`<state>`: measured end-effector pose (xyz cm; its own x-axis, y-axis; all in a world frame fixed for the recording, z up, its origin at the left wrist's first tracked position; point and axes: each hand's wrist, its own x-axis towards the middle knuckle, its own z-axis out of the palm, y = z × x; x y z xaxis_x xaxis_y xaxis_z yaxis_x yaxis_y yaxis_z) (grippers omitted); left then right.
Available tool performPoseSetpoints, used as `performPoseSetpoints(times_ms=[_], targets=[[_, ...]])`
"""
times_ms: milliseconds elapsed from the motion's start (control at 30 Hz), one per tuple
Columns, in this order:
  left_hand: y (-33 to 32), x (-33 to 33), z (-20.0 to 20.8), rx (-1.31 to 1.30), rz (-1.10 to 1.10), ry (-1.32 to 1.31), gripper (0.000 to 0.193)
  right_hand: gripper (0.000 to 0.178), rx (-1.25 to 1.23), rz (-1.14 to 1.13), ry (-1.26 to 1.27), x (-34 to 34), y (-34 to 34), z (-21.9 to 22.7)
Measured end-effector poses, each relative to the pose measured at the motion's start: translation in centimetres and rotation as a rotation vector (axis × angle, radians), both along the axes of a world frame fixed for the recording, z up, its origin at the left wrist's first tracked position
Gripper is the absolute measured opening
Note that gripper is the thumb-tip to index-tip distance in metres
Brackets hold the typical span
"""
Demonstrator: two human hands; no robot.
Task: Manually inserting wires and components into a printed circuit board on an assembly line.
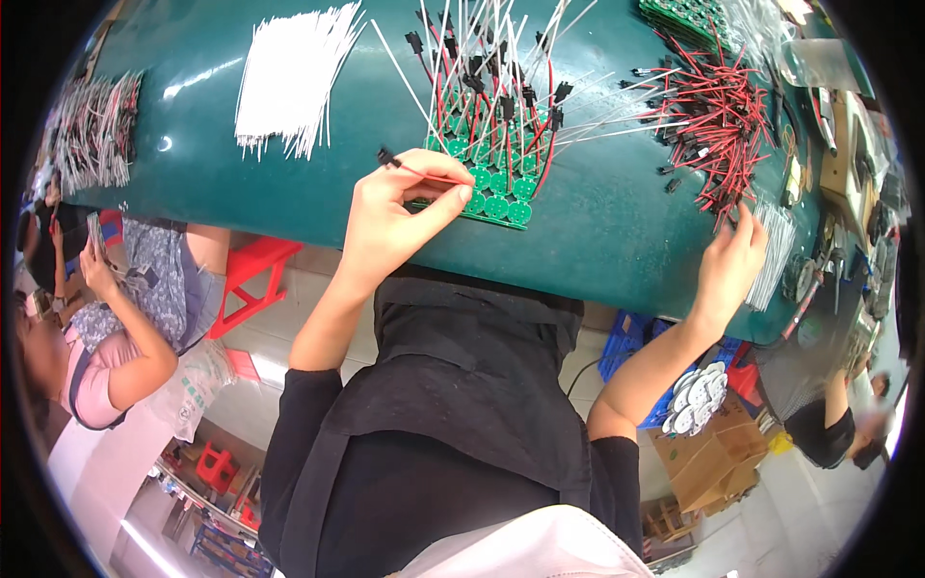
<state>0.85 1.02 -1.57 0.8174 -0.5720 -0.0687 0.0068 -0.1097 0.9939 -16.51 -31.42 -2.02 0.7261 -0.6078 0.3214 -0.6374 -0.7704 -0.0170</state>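
My left hand (405, 207) is closed in a pinch over the near left part of a green circuit board panel (496, 207). Between its thumb and forefinger runs a thin red and black wire with a black connector (388, 156). Several similar wires with black connectors (508, 108) stand up from the panel's far part, among white strands. Off to the right, my right hand (732, 260) has its fingertips together at the near edge of a heap of red and black connector wires (718, 125). Its fingers partly hide the wire ends there.
White strands (289, 82) lie in a stack left of the panel. Farther left is a bundle of wires (98, 130); more green boards (684, 19) sit far right. Grey strands (771, 255) and tools line the right edge. Other people sit at both sides, by a red stool (255, 275).
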Motion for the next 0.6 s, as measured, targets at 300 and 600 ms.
performPoseSetpoints(times_ms=[300, 600], targets=[[-0.2, -0.2, -0.6, 0.076, 0.001, -0.083, 0.011, 0.009, 0.379, 0.144, -0.107, 1.3, 6.3, -0.4], [-0.7, -0.2, -0.9, 0.149, -0.005, -0.252, 0.012, 0.011, 0.514, 0.159, -0.394, 1.6, 9.1, 0.8]])
